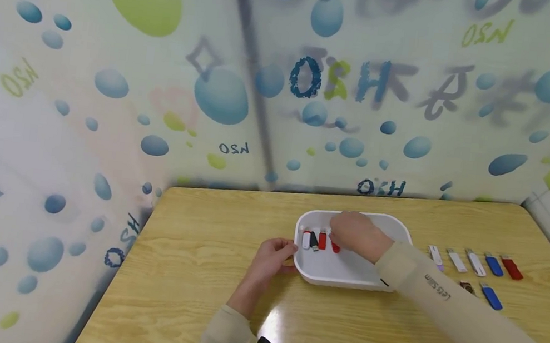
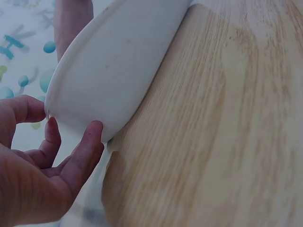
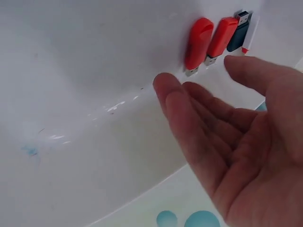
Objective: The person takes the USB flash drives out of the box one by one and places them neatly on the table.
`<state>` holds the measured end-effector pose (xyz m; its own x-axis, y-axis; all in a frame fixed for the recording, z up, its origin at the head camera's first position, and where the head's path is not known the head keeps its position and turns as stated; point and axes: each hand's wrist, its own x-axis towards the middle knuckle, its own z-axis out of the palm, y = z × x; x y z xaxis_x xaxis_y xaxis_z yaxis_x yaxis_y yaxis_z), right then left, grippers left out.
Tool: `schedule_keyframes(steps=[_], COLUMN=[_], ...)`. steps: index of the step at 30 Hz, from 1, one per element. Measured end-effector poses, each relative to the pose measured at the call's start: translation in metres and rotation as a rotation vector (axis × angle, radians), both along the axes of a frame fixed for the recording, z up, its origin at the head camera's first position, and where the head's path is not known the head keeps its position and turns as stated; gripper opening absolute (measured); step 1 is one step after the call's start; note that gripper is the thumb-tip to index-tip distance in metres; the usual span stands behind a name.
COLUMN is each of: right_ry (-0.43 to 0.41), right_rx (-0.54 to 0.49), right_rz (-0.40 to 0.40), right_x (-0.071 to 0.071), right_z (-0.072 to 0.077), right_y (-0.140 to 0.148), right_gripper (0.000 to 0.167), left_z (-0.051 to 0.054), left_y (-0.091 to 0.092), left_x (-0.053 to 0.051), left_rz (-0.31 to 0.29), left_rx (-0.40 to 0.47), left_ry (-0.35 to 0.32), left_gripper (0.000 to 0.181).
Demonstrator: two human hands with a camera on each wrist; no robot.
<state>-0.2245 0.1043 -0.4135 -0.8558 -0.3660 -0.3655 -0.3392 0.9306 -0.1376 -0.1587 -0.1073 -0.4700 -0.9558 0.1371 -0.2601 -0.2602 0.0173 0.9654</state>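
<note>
A white plastic tray (image 1: 344, 283) stands on the table. Its left end rim is pinched by my left hand (image 1: 270, 257); in the left wrist view that hand (image 2: 42, 179) has thumb and fingers at the rim and outer wall (image 2: 113, 61). My right hand (image 1: 356, 233) is inside the tray. Seen from the right wrist, this hand (image 3: 236, 137) holds nothing, its thumb and fingers spread apart beside a row of USB sticks: a red one (image 3: 199, 43), another red one (image 3: 222, 37), a black one (image 3: 239, 35) and a white one (image 3: 252, 33).
Right of the tray, several more USB sticks lie on the wooden table (image 1: 195, 264): white ones (image 1: 475, 263), blue ones (image 1: 491, 297), a red one (image 1: 512, 268) and a small brown piece (image 1: 467, 287). A patterned wall covering (image 1: 268, 137) rises behind the table.
</note>
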Motion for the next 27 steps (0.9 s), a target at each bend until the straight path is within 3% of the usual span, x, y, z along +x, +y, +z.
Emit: schedule_keyframes(steps=[9,27], right_ry=[0.041,0.092], right_rx=[0.042,0.029], right_rz=[-0.016,0.078], right_x=[0.004,-0.004], right_z=[0.002,-0.013], right_y=[-0.01,-0.006], right_gripper=[0.017,0.01], left_z=[0.0,0.0], left_y=[0.002,0.001], left_x=[0.0,0.0], left_rz=[-0.004,-0.018], left_rx=[0.012,0.007], left_ry=[-0.001,-0.009], left_gripper=[0.034,0.034])
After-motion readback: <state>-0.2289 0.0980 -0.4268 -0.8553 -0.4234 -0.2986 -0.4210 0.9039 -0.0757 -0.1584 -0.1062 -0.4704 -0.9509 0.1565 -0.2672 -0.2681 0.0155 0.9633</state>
